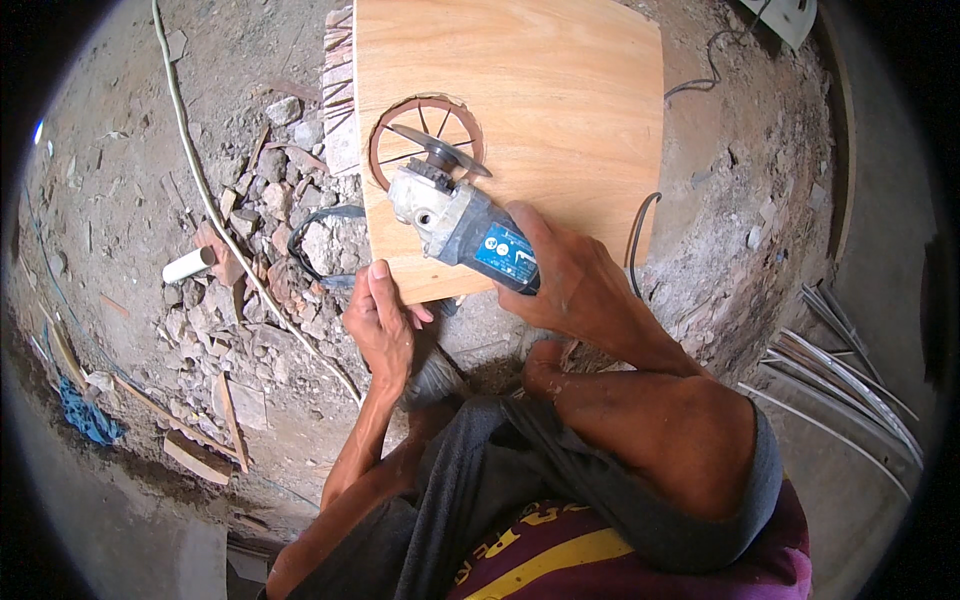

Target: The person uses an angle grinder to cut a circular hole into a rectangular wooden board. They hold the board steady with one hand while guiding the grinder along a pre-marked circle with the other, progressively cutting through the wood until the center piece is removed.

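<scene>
We're clasping grinder (468,232) in right hand (578,272), body slanting toward far-left, disc (466,158) overlying round cut (428,119) by left edge of plywood board (560,100); left hand (384,322) pinching near-left corner.

I count two hands: one left hand (380,318) at nine o'clock, one right hand (567,272) between two and three. On my feed there is one angle grinder (503,255), carrying one disc (467,158), and one wooden board (560,120) at twelve, bearing one circle (402,147). I make out one white pipe piece (188,265) at nine, one long white cord (206,190) at ten and one blue tangle (90,412) between eight and nine. Dark cord (634,240) shows in three stretches, two toward one to two o'clock and one near ten; whether they join, I cannot tell. Several overlapping strips (840,382) lie past three; their exact number escapes me.
</scene>
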The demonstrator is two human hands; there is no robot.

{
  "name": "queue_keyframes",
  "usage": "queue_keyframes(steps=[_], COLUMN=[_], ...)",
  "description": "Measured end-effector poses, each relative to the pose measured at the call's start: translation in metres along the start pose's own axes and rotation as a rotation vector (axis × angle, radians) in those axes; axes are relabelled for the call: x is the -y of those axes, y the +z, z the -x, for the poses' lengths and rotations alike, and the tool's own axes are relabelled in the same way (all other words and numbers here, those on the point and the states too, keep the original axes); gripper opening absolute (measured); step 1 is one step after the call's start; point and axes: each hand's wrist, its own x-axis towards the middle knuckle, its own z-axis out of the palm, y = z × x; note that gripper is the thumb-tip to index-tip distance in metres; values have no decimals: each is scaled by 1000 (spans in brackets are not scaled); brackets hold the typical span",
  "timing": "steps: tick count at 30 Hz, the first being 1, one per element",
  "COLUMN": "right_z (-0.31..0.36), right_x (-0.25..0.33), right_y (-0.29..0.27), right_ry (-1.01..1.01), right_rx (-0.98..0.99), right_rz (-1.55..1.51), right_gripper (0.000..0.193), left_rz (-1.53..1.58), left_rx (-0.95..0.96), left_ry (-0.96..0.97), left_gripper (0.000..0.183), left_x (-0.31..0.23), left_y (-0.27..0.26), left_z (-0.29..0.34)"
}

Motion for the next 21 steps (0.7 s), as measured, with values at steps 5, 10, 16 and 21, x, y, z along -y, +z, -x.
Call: queue_keyframes(steps=[5, 10, 16, 21], right_z=[2, 3, 3, 1], right_x=[-2, -5, -3, 3], right_y=[1, 2, 1, -3], right_ry=[-13, -26, -3, 14], right_rx=[-7, -11, -6, 7], right_rz=[-2, -4, 12, -24], right_gripper=[71, 71, 71, 69], left_rz=[5, -15, -36, -25], left_rx=[-4, -6, -2, -3], left_ry=[-3, -3, 2, 7], left_gripper=[43, 46, 47, 47], left_x=[-2, 2, 1, 1], left_y=[1, 0, 1, 0], left_z=[0, 0, 0, 0])
